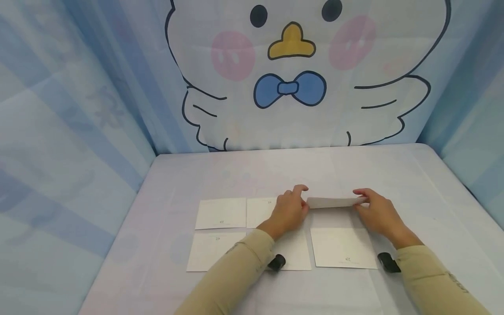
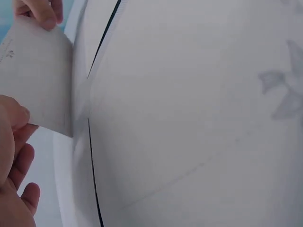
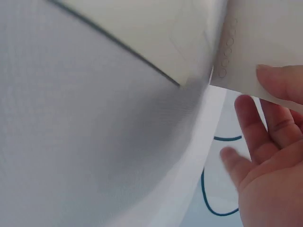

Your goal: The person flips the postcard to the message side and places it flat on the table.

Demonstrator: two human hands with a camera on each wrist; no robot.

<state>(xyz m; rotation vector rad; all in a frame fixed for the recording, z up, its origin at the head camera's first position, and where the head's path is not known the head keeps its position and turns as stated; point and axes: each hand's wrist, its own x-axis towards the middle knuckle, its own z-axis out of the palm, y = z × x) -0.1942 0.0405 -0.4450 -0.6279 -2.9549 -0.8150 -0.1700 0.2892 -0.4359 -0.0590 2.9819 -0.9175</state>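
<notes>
Between my two hands a white card (image 1: 332, 202) is held up on edge over the table, its lower edge close to the surface. My left hand (image 1: 288, 210) pinches it at the left end, thumb on its face in the left wrist view. At the opposite end my right hand (image 1: 379, 214) pinches it between thumb and fingers. A small printed mark shows on the card (image 2: 40, 71) in the left wrist view, and a row of small circles in the right wrist view. Just in front of it lies another white card (image 1: 344, 247), flat.
Left of the held card, several similar cards lie flat in two rows, including a back left card (image 1: 220, 214) and a front left card (image 1: 210, 253); my left forearm (image 1: 232, 275) covers part of them. A cartoon-printed curtain (image 1: 291, 127) hangs behind the pale table (image 1: 189, 175).
</notes>
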